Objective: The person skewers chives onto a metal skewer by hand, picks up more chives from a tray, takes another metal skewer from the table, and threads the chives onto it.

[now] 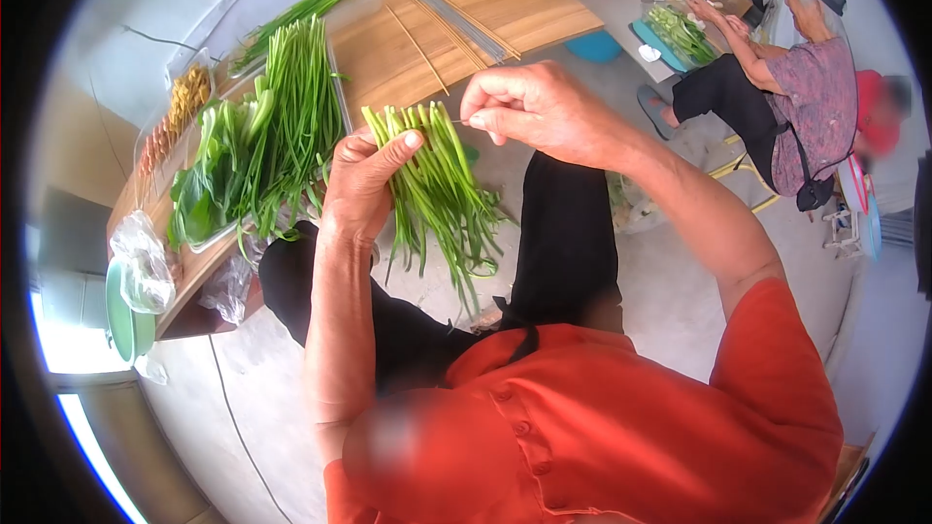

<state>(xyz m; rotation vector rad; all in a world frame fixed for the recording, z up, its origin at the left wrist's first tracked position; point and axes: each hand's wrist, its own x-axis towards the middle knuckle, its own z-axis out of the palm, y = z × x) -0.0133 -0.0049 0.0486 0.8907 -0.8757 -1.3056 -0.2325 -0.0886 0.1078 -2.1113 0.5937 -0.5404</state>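
A bunch of green stalks (pixel 432 170) hangs below my left hand (pixel 364 175), which is closed round its upper part with the thumb across the pale cut ends. To the right of these ends, my right hand (pixel 529 112) pinches a thin stick (pixel 460 121) that points towards the stalks. How far the stick reaches into them is hidden. More long green stalks (pixel 296 87) and broad green leaves (pixel 209 170) lie in a clear tray at the left. Thin sticks (pixel 461 29) lie on the wooden table (pixel 374 49) beyond my hands.
Skewered food (pixel 184 102) lies in a tray at the far left. Plastic bags (pixel 144 262) and a green basin (pixel 126 315) are at the table's left edge. At the right a seated co-worker (pixel 777 87) handles sticks above a tray of greens (pixel 680 34). My knees are below my hands.
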